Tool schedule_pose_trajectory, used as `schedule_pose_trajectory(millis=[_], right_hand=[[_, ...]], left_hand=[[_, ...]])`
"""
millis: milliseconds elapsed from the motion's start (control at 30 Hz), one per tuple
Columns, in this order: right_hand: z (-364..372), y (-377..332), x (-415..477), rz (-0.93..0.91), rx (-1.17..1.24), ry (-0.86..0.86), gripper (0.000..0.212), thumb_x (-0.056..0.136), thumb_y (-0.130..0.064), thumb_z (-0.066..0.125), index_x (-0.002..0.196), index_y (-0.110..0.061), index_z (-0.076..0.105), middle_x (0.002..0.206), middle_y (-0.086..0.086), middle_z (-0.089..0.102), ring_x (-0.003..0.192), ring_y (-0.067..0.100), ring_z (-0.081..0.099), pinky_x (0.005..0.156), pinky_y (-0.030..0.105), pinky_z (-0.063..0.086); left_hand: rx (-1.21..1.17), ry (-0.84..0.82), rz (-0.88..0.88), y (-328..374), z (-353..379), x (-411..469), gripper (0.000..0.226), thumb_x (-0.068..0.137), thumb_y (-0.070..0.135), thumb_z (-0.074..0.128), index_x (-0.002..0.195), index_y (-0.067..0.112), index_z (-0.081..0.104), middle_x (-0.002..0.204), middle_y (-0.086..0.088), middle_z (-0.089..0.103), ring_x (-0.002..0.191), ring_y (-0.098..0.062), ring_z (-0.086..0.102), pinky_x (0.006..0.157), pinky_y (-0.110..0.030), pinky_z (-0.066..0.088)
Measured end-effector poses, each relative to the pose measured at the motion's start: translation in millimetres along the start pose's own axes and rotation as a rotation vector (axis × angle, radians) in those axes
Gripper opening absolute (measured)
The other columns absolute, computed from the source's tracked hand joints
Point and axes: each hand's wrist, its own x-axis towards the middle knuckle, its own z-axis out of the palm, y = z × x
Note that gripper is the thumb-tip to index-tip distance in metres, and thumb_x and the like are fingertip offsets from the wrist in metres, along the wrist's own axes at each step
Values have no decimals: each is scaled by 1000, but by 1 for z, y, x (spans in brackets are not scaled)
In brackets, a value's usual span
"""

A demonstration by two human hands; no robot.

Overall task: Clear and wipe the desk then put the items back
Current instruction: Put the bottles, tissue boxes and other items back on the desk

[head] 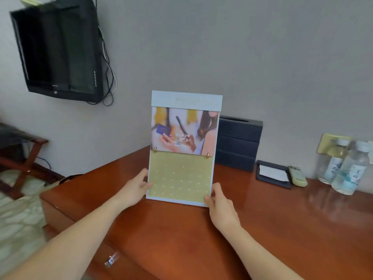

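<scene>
A tall stand-up calendar board (181, 158), pale blue with a photo above and a yellow date sheet below, is upright over the reddish wooden desk (262, 229). My left hand (134, 190) grips its lower left edge. My right hand (220, 205) pinches its lower right corner. Whether its base touches the desk I cannot tell. Behind it against the wall sits a black tissue box (239, 142). To the right lie a black tray (272, 174) with white paper and a pale remote control (298, 176).
Two clear water bottles (343, 166) stand at the desk's far right by a gold wall plate. A black television (58, 49) hangs on the wall at upper left with cables beneath. A dark wooden luggage rack (22, 156) stands on the left floor. A drawer handle (111, 259) shows at the desk front.
</scene>
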Motion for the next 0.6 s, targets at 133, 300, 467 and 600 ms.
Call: schedule_pose_trajectory(millis=[133, 300, 467, 600], right_hand=[[12, -9, 45, -28, -74, -53, 8, 103, -30, 35, 108, -24, 35, 86, 3, 64, 74, 26, 62, 65, 40, 50], [36, -16, 110, -34, -158, -79, 16, 104, -33, 34, 117, -25, 33, 93, 0, 63, 70, 18, 59, 51, 27, 40], [63, -20, 175, -23, -145, -64, 20, 103, -31, 36, 121, -23, 33, 94, 2, 63, 77, 22, 62, 61, 35, 49], [81, -18, 219, -37, -142, -43, 15, 103, -30, 36, 116, -23, 35, 94, 3, 63, 79, 24, 61, 65, 38, 50]], left_hand=[[229, 121, -43, -18, -8, 40, 7, 104, 28, 39, 110, 30, 41, 101, 7, 68, 87, -13, 66, 80, -40, 54], [333, 203, -116, -36, -18, 96, 10, 104, 31, 36, 108, 24, 42, 98, 1, 64, 81, -18, 62, 67, -35, 46], [352, 258, -139, -55, -30, 149, 17, 103, 33, 37, 115, 23, 44, 102, 2, 63, 86, -19, 62, 78, -42, 52], [371, 271, -144, -68, -36, 192, 15, 104, 31, 38, 110, 20, 46, 100, -1, 62, 86, -22, 59, 76, -39, 46]])
